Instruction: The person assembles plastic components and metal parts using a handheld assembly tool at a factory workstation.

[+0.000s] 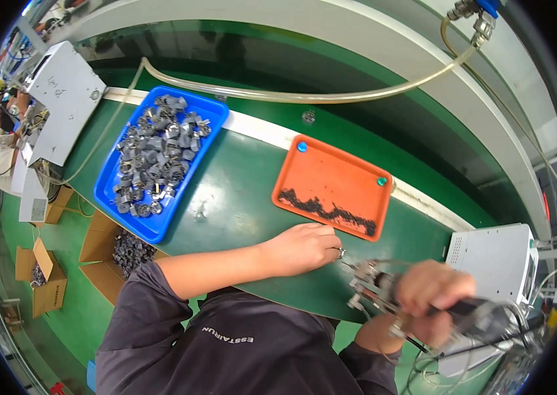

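My left hand (299, 250) is closed above the green bench, just below the orange tray. Its fingertips pinch a small part (341, 253) with shiny metal showing; the fingers hide most of it. My right hand (433, 295), slightly blurred, wraps round a power screwdriver (377, 289) with metal fittings and hoses. The tool lies tilted, its thin tip pointing left, close to the part in my left fingers; whether they touch, I cannot tell. Small black screw-like pieces (331, 212) lie along the near side of the orange tray (337, 172).
A blue tray (160, 228) heaped with grey parts (160, 148) with metal prongs stands at left. Grey machine boxes (68, 99) (494, 260) flank the bench. A clear hose (304, 99) arcs overhead. Cardboard boxes (97, 247) stand on the floor; another person (0, 148) sits at far left.
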Demonstrator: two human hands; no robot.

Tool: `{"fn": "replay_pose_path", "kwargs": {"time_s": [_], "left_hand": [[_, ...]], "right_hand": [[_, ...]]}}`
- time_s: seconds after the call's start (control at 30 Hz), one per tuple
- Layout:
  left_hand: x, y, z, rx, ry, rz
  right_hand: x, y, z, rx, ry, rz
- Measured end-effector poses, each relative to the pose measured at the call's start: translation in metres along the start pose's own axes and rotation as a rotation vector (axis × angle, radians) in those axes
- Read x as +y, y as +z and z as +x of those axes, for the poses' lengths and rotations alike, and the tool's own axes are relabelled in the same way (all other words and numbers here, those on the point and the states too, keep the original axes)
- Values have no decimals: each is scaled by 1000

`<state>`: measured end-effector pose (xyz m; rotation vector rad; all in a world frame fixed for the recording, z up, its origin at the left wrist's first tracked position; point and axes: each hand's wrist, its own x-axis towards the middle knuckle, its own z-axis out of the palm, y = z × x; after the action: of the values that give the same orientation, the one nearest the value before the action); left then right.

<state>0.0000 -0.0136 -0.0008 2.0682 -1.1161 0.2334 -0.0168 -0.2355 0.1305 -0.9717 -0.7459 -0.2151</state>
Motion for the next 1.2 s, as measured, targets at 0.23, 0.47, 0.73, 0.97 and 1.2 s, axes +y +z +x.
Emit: {"fn": "replay_pose_path", "kwargs": {"time_s": [0.23,0.47,0.73,0.97,1.2], "left_hand": [[-31,-179,-64,418,-365,807],[-59,-199,-83,499,-539,929],[-179,-107,78,67,-378,133],[-188,-96,97,10,-422,85],[-21,-43,59,146,-72,-59]], "right_hand": [[-39,-31,-1,-22,-190,-140],[-25,-31,6,-126,-100,-155],[-23,-27,-1,35,-144,-193],[-22,-32,3,6,-139,-150],[-24,-47,2,-90,-113,-160]]}}
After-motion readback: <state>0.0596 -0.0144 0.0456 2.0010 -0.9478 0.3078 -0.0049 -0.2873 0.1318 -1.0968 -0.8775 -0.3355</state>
